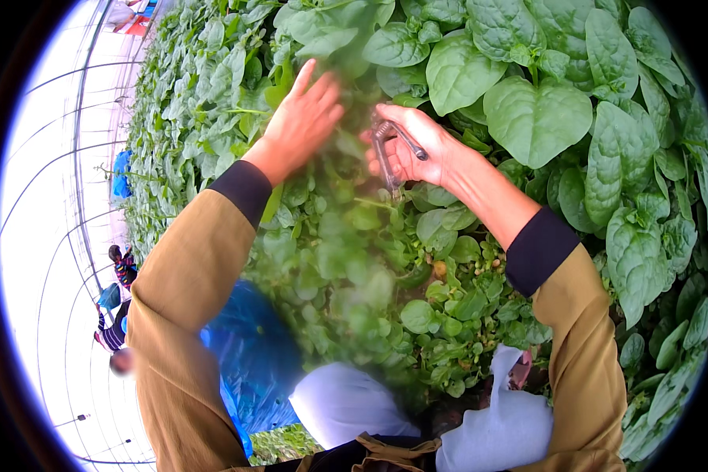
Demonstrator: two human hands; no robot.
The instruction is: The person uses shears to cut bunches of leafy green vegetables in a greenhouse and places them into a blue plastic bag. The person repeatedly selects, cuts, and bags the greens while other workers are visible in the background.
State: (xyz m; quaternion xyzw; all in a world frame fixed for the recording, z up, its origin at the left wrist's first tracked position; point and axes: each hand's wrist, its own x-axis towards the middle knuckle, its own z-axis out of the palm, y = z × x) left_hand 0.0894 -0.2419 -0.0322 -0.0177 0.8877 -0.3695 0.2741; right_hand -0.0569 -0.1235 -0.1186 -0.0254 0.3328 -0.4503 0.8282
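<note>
My right hand [419,141] grips a small pair of spring-loaded hand snips [381,144], palm turned up; a dark handle crosses the fingers. To its left, my left hand [307,118] hovers over the foliage, back of the hand up. Its index finger points away from me, apart from the other fingers, which are blurred. No held thing shows in it, though its palm is hidden. A thin green stem [245,111] lies left of that hand. Broad leaves [466,71], like those of Malabar spinach, grow just beyond and right of my right hand.
Low leafy plants [419,315] cover the ground between my arms. A blue plastic bag [259,354] is by my left leg. Other people [124,265] are at the far left, under the greenhouse's curved frame [81,88]. Another blue bag [121,174] stands along the row. A blur veils the middle.
</note>
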